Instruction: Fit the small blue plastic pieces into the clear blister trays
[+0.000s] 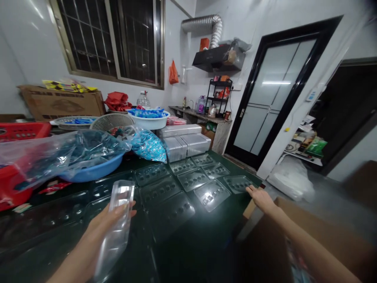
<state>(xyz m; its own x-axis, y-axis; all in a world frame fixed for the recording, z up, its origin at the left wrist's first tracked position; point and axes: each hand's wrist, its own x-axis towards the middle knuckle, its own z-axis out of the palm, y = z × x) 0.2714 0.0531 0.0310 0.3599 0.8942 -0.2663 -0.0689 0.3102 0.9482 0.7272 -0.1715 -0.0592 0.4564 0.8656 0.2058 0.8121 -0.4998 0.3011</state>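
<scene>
The left hand (pixel 107 228) is curled around one clear plastic blister tray (pixel 121 196), held on edge with the thumb across its face and the lower end hanging toward the table, so it is a firm grasp and nothing else is in that hand. The right hand (pixel 260 198) is open, fingers stretched out flat and apart from one another, and its fingertips (pixel 248 188) reach the rightmost of nine clear blister trays (pixel 212 194) lying flat on a glossy dark green table (pixel 188 251); whether they actually touch it, I cannot tell. More trays show faintly on the table to the left, too dim to count. Behind the nine sit two stacks of trays (pixel 185 143), a bag of blue sachets (pixel 149 146), and one blue basin (pixel 97 169) under a clear plastic bag (pixel 70 151). Farther back are one white basin of blue packets (pixel 149 120), a red basket (pixel 23 129) and a cardboard box (pixel 59 103), with a second cardboard box (pixel 297 239) below the right arm
</scene>
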